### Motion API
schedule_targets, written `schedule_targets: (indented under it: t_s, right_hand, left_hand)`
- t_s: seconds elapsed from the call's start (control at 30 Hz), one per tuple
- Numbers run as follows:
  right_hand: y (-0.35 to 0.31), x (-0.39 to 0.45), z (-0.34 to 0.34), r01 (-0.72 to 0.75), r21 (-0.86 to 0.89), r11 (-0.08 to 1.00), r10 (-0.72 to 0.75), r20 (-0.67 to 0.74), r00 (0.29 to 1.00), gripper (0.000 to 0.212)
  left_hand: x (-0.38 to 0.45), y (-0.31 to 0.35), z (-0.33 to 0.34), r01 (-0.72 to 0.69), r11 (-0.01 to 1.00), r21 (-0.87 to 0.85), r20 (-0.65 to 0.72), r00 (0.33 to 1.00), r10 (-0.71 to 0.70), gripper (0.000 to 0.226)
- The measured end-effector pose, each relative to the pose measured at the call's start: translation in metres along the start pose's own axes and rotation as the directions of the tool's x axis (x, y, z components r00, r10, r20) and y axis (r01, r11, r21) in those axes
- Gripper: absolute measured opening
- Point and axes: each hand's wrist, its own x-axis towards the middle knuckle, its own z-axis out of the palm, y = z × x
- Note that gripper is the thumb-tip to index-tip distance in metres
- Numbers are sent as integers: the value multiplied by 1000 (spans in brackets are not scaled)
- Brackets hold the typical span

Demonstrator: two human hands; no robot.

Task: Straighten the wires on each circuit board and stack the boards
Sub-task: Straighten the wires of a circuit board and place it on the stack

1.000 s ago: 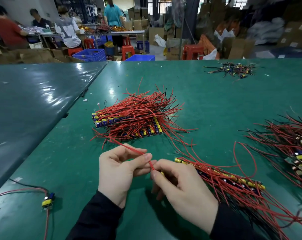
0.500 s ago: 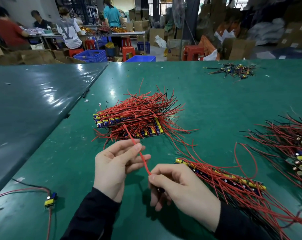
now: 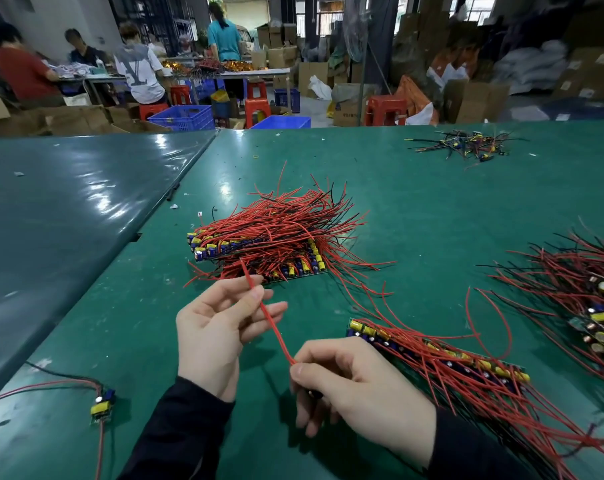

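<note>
A long circuit board with yellow and blue parts and many red wires lies on the green table at lower right. My right hand pinches the base of one red wire at the board's near end. My left hand pinches the same wire higher up between thumb and fingers, and its tip points up and away. A stack of boards with red wires fanned to the right sits just beyond my hands.
More wired boards lie at the right edge. A small single board with leads lies at lower left. A tangle of loose parts sits far right. A darker table adjoins on the left; people work in the background.
My left hand has slid up along the red wire, away from my right hand, and the wire now runs straighter between them. My right hand stays near the board's end.
</note>
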Motion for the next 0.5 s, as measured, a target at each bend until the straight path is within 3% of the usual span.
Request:
schedule_targets:
  t_s: [0.5]
  right_hand:
    - [-5,-2,1,-7,-10,1000,7,90,996,20]
  left_hand:
    - [6,3,-6,-16,999,-46,-64,998,13,11]
